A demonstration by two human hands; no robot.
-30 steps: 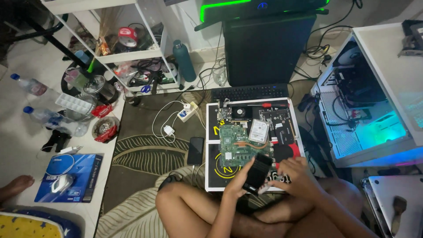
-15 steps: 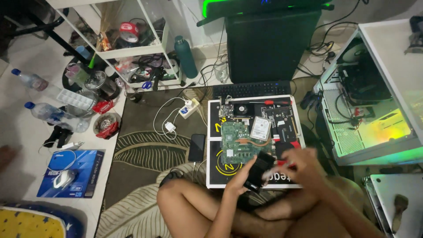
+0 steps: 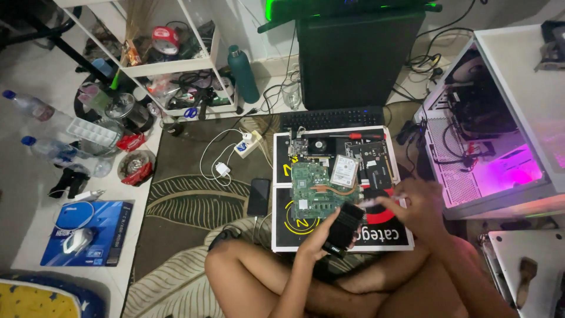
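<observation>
I sit cross-legged on a patterned rug. My left hand (image 3: 316,240) grips a black rectangular computer part (image 3: 345,226) and holds it tilted over the near end of a black-and-white cardboard sheet (image 3: 281,176). Just to its right, my right hand (image 3: 416,203) is pinched on a thin pale tool (image 3: 369,202), which is blurred by motion and points at the black part. A green circuit board (image 3: 312,191), a silver drive (image 3: 344,172), a black card (image 3: 376,162) and a red-handled screwdriver (image 3: 353,135) lie on the sheet beyond my hands.
A keyboard (image 3: 329,118) and a dark PC tower (image 3: 359,59) stand behind the sheet. An open white PC case (image 3: 488,153) glows pink at right. A phone (image 3: 259,197) and power strip (image 3: 247,144) lie left, with a cluttered shelf (image 3: 176,65), bottles and blue box (image 3: 88,232) beyond.
My right hand has drawn back to the right, away from the black part, which my left hand still holds. The open case's light went from cyan through green to pink.
</observation>
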